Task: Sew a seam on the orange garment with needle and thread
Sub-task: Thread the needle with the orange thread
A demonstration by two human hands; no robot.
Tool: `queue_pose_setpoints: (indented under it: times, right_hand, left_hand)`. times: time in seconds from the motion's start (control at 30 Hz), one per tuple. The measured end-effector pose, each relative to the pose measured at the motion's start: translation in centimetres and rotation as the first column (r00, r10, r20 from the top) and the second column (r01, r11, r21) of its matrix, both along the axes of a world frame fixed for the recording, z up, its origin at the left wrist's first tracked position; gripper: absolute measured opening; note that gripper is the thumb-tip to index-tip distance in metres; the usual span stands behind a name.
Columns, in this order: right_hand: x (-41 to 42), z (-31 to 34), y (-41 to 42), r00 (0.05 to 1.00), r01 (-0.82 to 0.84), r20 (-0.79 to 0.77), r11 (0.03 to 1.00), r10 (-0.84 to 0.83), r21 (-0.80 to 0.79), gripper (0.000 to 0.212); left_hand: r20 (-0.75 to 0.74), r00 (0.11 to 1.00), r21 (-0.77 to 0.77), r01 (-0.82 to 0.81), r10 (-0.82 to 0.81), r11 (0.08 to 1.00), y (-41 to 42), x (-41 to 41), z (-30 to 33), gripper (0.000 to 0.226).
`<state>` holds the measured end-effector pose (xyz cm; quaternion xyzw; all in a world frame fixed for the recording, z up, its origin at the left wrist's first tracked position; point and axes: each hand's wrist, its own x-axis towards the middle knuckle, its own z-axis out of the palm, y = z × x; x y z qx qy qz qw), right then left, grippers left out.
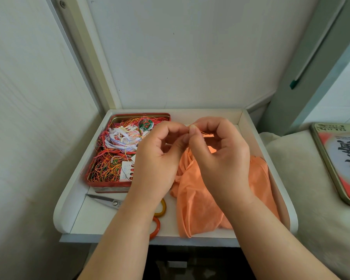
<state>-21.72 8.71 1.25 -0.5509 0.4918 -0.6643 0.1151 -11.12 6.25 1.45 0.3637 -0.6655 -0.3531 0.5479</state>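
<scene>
Two hands meet above the orange garment (200,199) at 5 o'clock on the surface (101,219); left hand (160,158) and right hand (220,156) fingers pinch orange thread (207,134), needle unseen; a slip could unthread it

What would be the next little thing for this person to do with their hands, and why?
Probably finish getting the thread ready at the fingertips. Both the left hand and the right hand are raised with fingertips pinched together on a fine orange strand, above the orange garment, which lies loose on the tray. The needle is too small to make out, so this is a guess.
</scene>
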Motion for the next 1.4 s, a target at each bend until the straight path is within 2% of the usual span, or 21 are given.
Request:
queue_pose_setpoints:
  times: [0.33,0.7,0.77,0.83,0.97,1.03,1.13,1.33,1.4]
  right_hand:
    - [-0.2,0.1,-0.1,0.999,-0.034,-0.028,0.999,0.033,-0.013,0.010]
    - [-0.3,0.2,0.1,0.996,-0.081,-0.027,0.996,0.082,0.041,0.005]
    - [-0.2,0.2,0.1,0.996,-0.084,0.001,0.994,0.084,0.071,0.005]
    - [-0.1,0.3,0.1,0.988,-0.121,0.109,0.987,0.110,0.109,0.008]
    - [-0.6,1.1,0.0,0.885,-0.257,0.430,0.957,0.178,0.134,0.005]
    - [-1.2,1.4,-0.2,0.823,-0.309,0.541,0.936,0.174,0.169,0.006]
    - [-2.1,1.3,-0.7,0.733,-0.384,0.661,0.899,0.159,0.210,0.013]
    - [-2.6,1.4,-1.2,0.521,-0.510,0.834,0.849,0.179,0.137,0.021]
    - [-2.7,1.3,-1.3,0.446,-0.534,0.877,0.840,0.179,0.100,0.016]
  left_hand:
    - [-0.019,0.999,-0.017,-0.033,0.032,0.999,-0.2,0.1,-0.1,0.010]
    - [0.105,0.992,-0.127,-0.053,0.066,0.991,0.1,0.5,-0.1,0.016]
    - [0.138,0.988,-0.135,-0.042,0.061,0.990,0.2,0.5,-0.1,0.017]
    - [0.184,0.981,-0.164,-0.030,0.061,0.986,0.3,0.4,-0.1,0.017]
    - [0.230,0.970,-0.200,-0.026,0.072,0.979,0.1,0.3,-0.2,0.018]
    - [0.233,0.969,-0.202,-0.033,0.080,0.979,0.1,0.3,-0.2,0.015]
    - [0.225,0.971,-0.170,-0.040,0.078,0.985,0.0,0.4,-0.4,0.011]
    - [0.201,0.979,-0.060,-0.008,0.020,0.998,0.0,0.4,-0.5,0.010]
    - [0.177,0.984,-0.019,0.012,-0.008,1.000,0.0,0.4,-0.5,0.007]
